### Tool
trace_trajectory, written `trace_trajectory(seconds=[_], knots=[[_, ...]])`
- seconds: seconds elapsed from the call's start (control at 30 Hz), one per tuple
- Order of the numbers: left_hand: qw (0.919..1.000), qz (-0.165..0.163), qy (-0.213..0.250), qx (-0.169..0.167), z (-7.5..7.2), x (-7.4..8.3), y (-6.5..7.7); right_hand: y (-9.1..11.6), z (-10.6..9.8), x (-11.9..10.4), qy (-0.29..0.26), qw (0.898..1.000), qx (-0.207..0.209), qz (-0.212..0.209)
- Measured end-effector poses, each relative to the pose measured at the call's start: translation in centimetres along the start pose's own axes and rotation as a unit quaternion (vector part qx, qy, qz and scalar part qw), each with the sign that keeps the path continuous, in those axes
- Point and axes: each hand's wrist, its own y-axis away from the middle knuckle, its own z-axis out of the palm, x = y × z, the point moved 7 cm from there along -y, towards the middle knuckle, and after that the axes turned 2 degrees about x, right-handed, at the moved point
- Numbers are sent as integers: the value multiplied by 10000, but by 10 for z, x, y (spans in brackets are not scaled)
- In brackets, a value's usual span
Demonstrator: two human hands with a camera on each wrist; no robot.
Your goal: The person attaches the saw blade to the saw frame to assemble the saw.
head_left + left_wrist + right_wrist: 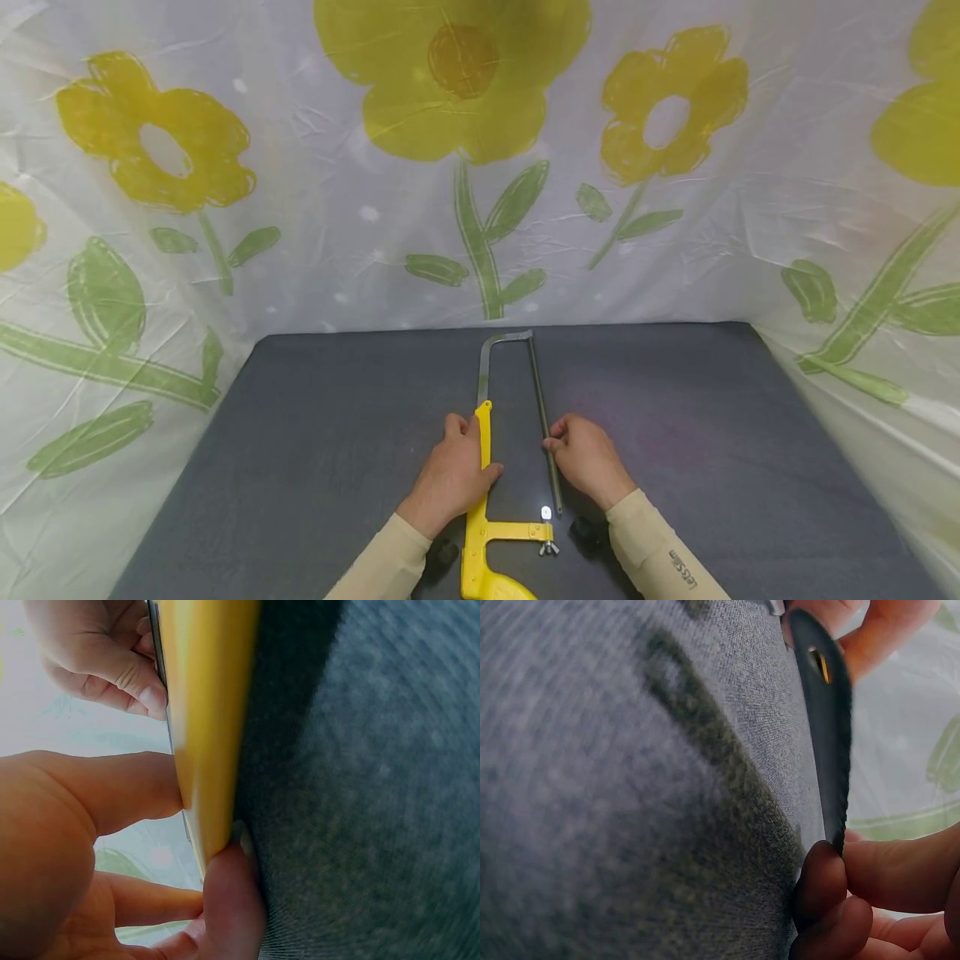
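A hacksaw with a yellow frame and a grey metal front bow lies on the dark table. My left hand grips the yellow bar, thumb on one side and fingers on the other. Between thumb and fingers, my right hand pinches the hacksaw blade near its middle. The blade's far end meets the tip of the bow; its near end sits apart from the frame's lower arm. A hole and a toothed edge show on the blade in the right wrist view. The lower arm carries a wing nut.
The dark grey cloth covers the table. Behind it and at both sides hangs a pale curtain printed with yellow flowers. A small black device sits at each wrist.
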Motion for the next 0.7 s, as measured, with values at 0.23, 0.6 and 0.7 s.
trace_trajectory(seconds=[0.23, 0.6, 0.7], knots=[[10000, -16, -4, 1, 0, 0, 0, -1, 0, 1, -28, 10000, -19, 11], [10000, 25, -30, -10, 0, 1, -1, -2, 0, 3, -338, 9993, -94, 122], [10000, 83, -30, 9, -1, 1, 0, 0, 1, 1, -480, 9985, -206, 157]])
